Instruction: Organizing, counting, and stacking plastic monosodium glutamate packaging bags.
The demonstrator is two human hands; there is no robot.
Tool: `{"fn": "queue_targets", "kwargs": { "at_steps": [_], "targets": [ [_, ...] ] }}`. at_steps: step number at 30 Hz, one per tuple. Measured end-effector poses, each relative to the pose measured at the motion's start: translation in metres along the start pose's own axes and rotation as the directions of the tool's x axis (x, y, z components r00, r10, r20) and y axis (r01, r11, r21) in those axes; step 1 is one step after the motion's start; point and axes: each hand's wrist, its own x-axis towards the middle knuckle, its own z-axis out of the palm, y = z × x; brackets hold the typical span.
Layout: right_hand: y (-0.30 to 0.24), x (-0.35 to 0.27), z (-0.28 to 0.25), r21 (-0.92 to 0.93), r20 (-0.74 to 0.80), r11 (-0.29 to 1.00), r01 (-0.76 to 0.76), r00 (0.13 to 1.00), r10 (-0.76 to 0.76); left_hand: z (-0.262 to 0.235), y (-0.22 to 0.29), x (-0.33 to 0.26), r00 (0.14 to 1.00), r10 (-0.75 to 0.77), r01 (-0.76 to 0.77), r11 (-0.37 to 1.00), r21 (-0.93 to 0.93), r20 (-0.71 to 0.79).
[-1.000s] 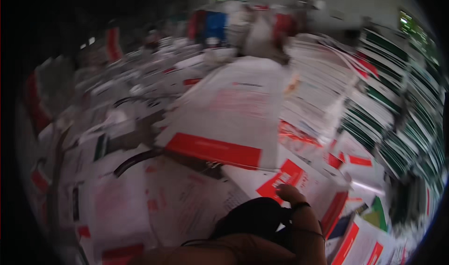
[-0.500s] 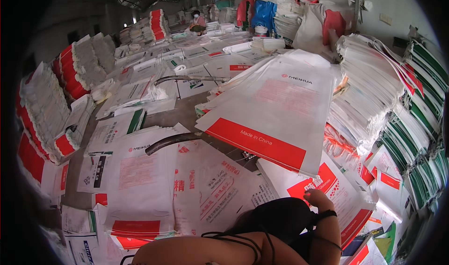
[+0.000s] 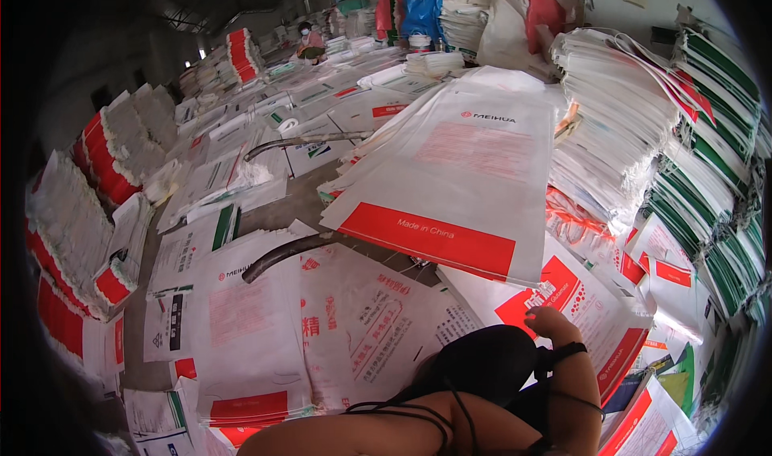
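Woven sack (image 3: 579,311) lies under your right hand (image 3: 555,327), fingers curled on its edge; pull carelessly and the stack (image 3: 458,174) just above could slide. Left hand unseen.

Only one view is given, taken from a camera worn on the person's head. It is pointed forward and down over a big pile of white sacks with red bands (image 3: 450,174), which is seen from close above. The person's own arm (image 3: 450,424) is caught at the bottom edge, very near the lens. Far stacks and a seated person (image 3: 308,42) are seen small at the top. Straight lines are bent near the round, dark rim.
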Motion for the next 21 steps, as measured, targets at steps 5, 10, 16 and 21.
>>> {"fn": "queue_targets", "kwargs": {
  "at_steps": [5,10,16,21],
  "targets": [
    [-0.01,0.007,-0.022,0.035,-0.227,0.899,0.436,0.88,-0.418,0.0,0.033,0.007,1.0,-0.005,0.006,0.999,0.045,-0.023],
    [-0.056,-0.084,-0.107,0.523,-0.731,0.279,0.806,0.592,-0.339,-0.134,0.07,-0.027,0.906,-0.278,0.345,0.922,0.177,-0.319],
    [-0.124,-0.245,-0.175,0.168,-0.983,-0.208,0.964,0.148,-0.108,-0.171,0.129,-0.022,0.769,-0.104,0.247,0.959,0.142,-0.631],
    [-0.105,-0.293,-0.2,0.036,-0.545,0.159,0.987,0.152,-0.824,-0.181,0.144,-0.056,0.981,0.05,0.018,0.937,0.348,-0.188]
  ]
}}
